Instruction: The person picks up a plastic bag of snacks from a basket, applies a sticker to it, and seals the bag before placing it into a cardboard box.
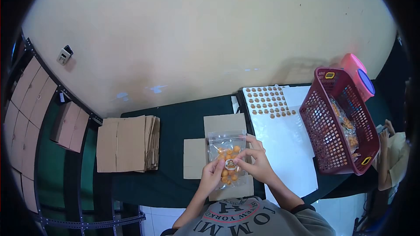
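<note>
Both hands, left hand and right hand, pinch a clear snack pouch over the open box beneath. The round sticker under the fingertips could crease or sit crooked if the slick film shifts.

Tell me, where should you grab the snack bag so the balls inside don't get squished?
Probably by its side edges, one from each side. The bag is flat and clear, with orange balls and a round sticker in its middle. The left hand and right hand pinch it near the edges.
</note>
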`<action>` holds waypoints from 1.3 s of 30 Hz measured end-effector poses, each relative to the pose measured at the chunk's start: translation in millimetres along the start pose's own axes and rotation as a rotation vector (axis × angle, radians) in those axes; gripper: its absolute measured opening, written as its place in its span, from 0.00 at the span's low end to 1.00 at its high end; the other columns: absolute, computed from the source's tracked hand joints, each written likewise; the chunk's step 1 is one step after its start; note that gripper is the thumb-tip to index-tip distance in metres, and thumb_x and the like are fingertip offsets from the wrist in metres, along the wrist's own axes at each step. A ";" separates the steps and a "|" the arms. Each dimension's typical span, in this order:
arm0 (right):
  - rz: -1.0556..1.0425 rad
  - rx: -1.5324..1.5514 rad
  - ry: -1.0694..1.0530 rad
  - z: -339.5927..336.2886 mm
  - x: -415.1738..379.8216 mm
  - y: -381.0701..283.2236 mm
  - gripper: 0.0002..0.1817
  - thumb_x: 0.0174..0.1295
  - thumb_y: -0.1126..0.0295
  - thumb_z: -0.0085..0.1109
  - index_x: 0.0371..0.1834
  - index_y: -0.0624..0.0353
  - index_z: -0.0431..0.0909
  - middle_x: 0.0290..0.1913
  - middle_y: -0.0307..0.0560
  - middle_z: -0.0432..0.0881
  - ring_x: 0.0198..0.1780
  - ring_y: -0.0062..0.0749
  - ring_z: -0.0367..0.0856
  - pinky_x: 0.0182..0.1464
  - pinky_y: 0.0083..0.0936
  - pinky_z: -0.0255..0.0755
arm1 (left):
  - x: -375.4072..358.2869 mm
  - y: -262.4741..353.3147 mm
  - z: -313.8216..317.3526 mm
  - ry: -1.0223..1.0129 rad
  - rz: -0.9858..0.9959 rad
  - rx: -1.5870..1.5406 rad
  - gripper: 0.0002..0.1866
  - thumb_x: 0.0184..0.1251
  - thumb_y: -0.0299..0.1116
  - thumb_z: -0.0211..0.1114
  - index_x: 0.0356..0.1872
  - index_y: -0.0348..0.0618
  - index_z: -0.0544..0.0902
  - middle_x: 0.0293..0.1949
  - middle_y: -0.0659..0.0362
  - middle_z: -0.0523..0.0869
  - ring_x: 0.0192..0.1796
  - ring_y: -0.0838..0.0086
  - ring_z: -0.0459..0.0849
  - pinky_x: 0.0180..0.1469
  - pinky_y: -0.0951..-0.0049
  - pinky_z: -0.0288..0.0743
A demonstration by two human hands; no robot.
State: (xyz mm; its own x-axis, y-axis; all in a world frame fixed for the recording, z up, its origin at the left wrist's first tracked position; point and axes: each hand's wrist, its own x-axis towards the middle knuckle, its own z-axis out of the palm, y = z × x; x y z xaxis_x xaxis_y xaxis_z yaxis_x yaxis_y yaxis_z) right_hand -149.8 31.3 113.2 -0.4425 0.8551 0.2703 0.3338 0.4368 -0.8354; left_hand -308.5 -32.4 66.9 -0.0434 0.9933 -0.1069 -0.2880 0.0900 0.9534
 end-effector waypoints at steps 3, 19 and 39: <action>0.015 0.020 -0.016 0.2 -1.4 0.8 0.08 0.46 0.60 0.63 0.23 0.51 0.81 0.58 0.48 0.65 0.61 0.44 0.56 0.61 0.39 0.44 | -1.8 -4.1 -2.1 -0.003 0.009 0.009 0.17 0.69 0.38 0.46 0.42 0.31 0.75 0.36 0.57 0.80 0.37 0.82 0.77 0.39 0.82 0.71; 0.032 0.043 -0.032 4.7 -2.3 5.7 0.07 0.46 0.61 0.63 0.24 0.50 0.81 0.58 0.45 0.65 0.60 0.42 0.57 0.61 0.38 0.43 | -5.5 5.9 -0.1 -0.079 0.020 -0.045 0.16 0.62 0.27 0.56 0.49 0.30 0.70 0.42 0.54 0.79 0.43 0.77 0.79 0.44 0.80 0.74; -0.086 -0.196 0.174 18.0 -7.1 -4.8 0.12 0.41 0.65 0.66 0.27 0.55 0.73 0.52 0.50 0.68 0.54 0.40 0.63 0.55 0.35 0.47 | -3.4 1.8 -4.1 -0.057 0.019 0.039 0.16 0.60 0.23 0.58 0.49 0.28 0.70 0.42 0.54 0.79 0.42 0.77 0.79 0.44 0.80 0.75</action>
State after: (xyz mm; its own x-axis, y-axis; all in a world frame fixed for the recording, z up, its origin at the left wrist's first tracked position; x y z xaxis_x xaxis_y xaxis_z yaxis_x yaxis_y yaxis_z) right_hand -163.2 18.1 106.6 -0.3323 0.8402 0.4286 0.4630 0.5412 -0.7019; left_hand -312.7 -35.9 67.8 0.0065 0.9973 -0.0737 -0.2500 0.0730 0.9655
